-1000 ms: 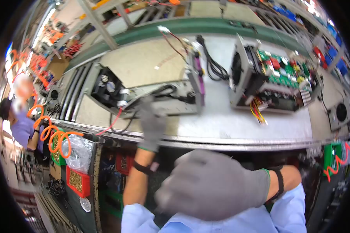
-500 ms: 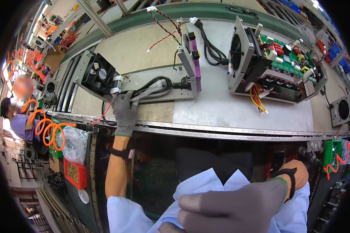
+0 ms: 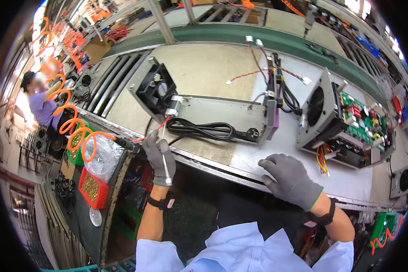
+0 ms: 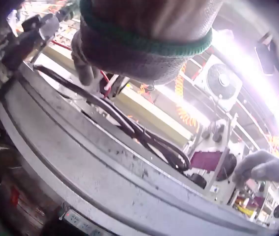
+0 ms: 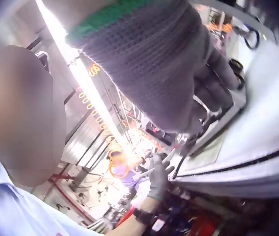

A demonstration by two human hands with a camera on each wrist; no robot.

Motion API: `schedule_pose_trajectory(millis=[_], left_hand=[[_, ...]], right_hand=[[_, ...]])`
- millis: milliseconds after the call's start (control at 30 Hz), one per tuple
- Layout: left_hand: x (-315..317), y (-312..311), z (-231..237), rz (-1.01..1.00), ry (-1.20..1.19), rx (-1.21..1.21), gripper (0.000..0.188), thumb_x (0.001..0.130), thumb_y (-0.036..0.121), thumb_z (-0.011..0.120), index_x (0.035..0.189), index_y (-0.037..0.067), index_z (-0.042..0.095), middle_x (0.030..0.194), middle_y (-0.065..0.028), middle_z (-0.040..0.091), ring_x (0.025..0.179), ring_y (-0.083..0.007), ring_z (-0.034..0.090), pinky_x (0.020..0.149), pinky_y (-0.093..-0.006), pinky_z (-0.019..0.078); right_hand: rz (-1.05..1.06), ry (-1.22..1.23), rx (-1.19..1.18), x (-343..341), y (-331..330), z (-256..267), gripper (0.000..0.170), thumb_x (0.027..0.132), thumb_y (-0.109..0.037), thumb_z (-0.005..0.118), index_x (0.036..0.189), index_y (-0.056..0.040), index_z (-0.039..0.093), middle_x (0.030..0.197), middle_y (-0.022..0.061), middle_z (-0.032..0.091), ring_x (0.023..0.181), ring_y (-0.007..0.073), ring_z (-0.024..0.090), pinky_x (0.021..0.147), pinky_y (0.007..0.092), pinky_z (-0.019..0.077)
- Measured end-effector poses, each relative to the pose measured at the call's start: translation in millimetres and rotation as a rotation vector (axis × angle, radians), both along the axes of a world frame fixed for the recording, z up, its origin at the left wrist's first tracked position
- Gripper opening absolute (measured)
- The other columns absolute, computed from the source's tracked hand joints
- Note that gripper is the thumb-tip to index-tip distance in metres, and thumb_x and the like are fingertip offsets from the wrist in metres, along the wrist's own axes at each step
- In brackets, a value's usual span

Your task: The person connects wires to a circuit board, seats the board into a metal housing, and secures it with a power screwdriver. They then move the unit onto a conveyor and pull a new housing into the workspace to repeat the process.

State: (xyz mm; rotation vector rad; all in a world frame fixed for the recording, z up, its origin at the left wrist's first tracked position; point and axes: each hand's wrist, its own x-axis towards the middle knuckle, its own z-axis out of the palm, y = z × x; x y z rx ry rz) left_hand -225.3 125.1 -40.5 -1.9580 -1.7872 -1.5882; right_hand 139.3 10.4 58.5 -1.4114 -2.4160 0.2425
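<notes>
My gloved left hand (image 3: 158, 158) holds a thin pale rod (image 3: 166, 167) at the front of the bench, beside a red wire (image 3: 164, 123). The rod's exact kind I cannot tell. Close by lies a bundled black power cord (image 3: 199, 128) with its plug (image 3: 252, 134), along the front of an open metal chassis (image 3: 217, 106). A black fan (image 3: 157, 89) stands at the chassis's left end, a purple-edged panel (image 3: 274, 115) at its right. My gloved right hand (image 3: 292, 179) hovers with loosely bent fingers over the bench's front edge, holding nothing.
A second unit with a green circuit board (image 3: 356, 113) stands on the right. Left of me are a red bin (image 3: 94, 188) of small brass-coloured parts, a plastic bag (image 3: 102, 156) and a coiled orange hose (image 3: 69, 124). Rollers (image 3: 118, 86) adjoin the bench; another person (image 3: 43, 104) works far left.
The left hand has drawn back from the cord, and the rod in it now stands more upright. The cord lies nearer the chassis's front edge. My right hand has moved from my chest to the bench.
</notes>
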Motion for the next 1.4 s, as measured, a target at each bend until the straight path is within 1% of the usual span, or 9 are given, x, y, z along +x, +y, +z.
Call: schedule_pose_trajectory(millis=[200, 367, 500, 633, 767, 933, 1033, 1133, 1400], left_hand=[[-29.3, -16.9, 1.7, -0.005, -0.352, -0.414, 0.042, 0.103, 0.025, 0.053, 0.134, -0.003, 0.056, 0.103, -0.0175, 0.067, 0.088, -0.0253, 0.065, 0.083, -0.0397, 0.0518], [-14.8, -36.3, -7.2, -0.164, -0.598, -0.497, 0.038, 0.105, 0.037, 0.052, 0.102, 0.001, 0.064, 0.070, -0.0070, 0.063, 0.060, -0.0181, 0.063, 0.056, -0.0340, 0.0493], [-1.2, -37.3, 7.7, -0.255, 0.065, -0.060, 0.056, 0.085, 0.021, 0.077, 0.134, 0.001, 0.058, 0.127, -0.0254, 0.058, 0.111, -0.0384, 0.062, 0.094, -0.0433, 0.0526], [18.1, -28.0, 48.3, -0.041, 0.458, -0.042, 0.071, 0.077, 0.021, 0.082, 0.141, 0.010, 0.053, 0.141, -0.0253, 0.048, 0.117, -0.0461, 0.058, 0.094, -0.0515, 0.0519], [3.7, -11.3, 22.6, -0.121, 0.266, -0.058, 0.041, 0.083, 0.023, 0.078, 0.117, 0.005, 0.065, 0.133, -0.0226, 0.058, 0.116, -0.0395, 0.057, 0.102, -0.0476, 0.0428], [-36.6, -27.7, 69.7, -0.001, -0.095, -0.103, 0.031, 0.107, 0.026, 0.049, 0.117, -0.002, 0.057, 0.120, -0.0184, 0.060, 0.104, -0.0257, 0.058, 0.093, -0.0376, 0.0463], [-52.5, -11.3, 122.9, 0.138, -0.118, 0.116, 0.036, 0.107, 0.029, 0.049, 0.106, -0.006, 0.058, 0.086, -0.0160, 0.056, 0.081, -0.0293, 0.056, 0.078, -0.0443, 0.0457], [-53.2, 32.0, 174.7, 0.048, -0.337, 0.280, 0.047, 0.103, 0.040, 0.056, 0.101, -0.007, 0.064, 0.091, -0.0201, 0.066, 0.087, -0.0295, 0.062, 0.082, -0.0428, 0.0476], [-93.3, 184.3, 254.8, 0.244, 0.407, -0.329, 0.061, 0.091, 0.052, 0.063, 0.120, -0.002, 0.061, 0.104, -0.0308, 0.071, 0.096, -0.0487, 0.070, 0.083, -0.0543, 0.0537]], right_hand=[[-0.052, 0.133, 0.182, -66.8, 63.9, -17.1, 0.053, 0.083, -0.018, 0.073, 0.132, -0.0067, 0.056, 0.127, 0.0187, 0.059, 0.119, 0.0363, 0.057, 0.097, 0.0474, 0.0481], [-0.095, -0.062, 0.218, -106.3, 121.1, -53.2, 0.052, 0.082, -0.021, 0.076, 0.129, -0.0054, 0.058, 0.110, 0.0182, 0.063, 0.104, 0.0357, 0.063, 0.091, 0.0476, 0.0492], [-0.110, -0.017, 0.254, -119.7, 109.8, -23.7, 0.039, 0.082, -0.021, 0.075, 0.118, -0.0087, 0.065, 0.096, 0.0146, 0.065, 0.092, 0.0332, 0.064, 0.084, 0.0471, 0.0495], [0.060, 0.156, 0.386, -135.3, 68.2, 9.6, 0.015, 0.083, -0.021, 0.071, 0.094, -0.0119, 0.066, 0.084, 0.0119, 0.058, 0.080, 0.0330, 0.061, 0.071, 0.0462, 0.0473], [0.362, 0.323, 0.221, -141.5, 19.8, 21.1, 0.035, 0.085, -0.028, 0.075, 0.111, -0.0089, 0.063, 0.092, 0.0147, 0.062, 0.088, 0.0336, 0.063, 0.077, 0.0466, 0.0498], [-0.092, 0.516, 0.252, -69.8, -3.2, -25.5, 0.047, 0.080, -0.022, 0.082, 0.115, 0.0001, 0.061, 0.104, 0.0174, 0.067, 0.089, 0.0361, 0.067, 0.077, 0.0437, 0.0547], [-0.560, 0.478, 0.245, -19.9, -0.7, -62.4, 0.046, 0.083, -0.020, 0.081, 0.116, 0.0016, 0.057, 0.104, 0.0195, 0.066, 0.095, 0.0369, 0.068, 0.081, 0.0424, 0.0542], [-0.625, 0.546, 0.282, -15.0, 23.5, -75.8, 0.074, 0.081, -0.019, 0.082, 0.140, 0.0039, 0.042, 0.129, 0.0251, 0.056, 0.117, 0.0386, 0.061, 0.097, 0.0438, 0.0513], [-0.599, 0.729, 0.173, -34.3, 71.7, -97.3, 0.085, 0.081, -0.009, 0.076, 0.152, 0.0009, 0.029, 0.148, 0.0273, 0.044, 0.121, 0.0419, 0.061, 0.093, 0.0438, 0.0561]])
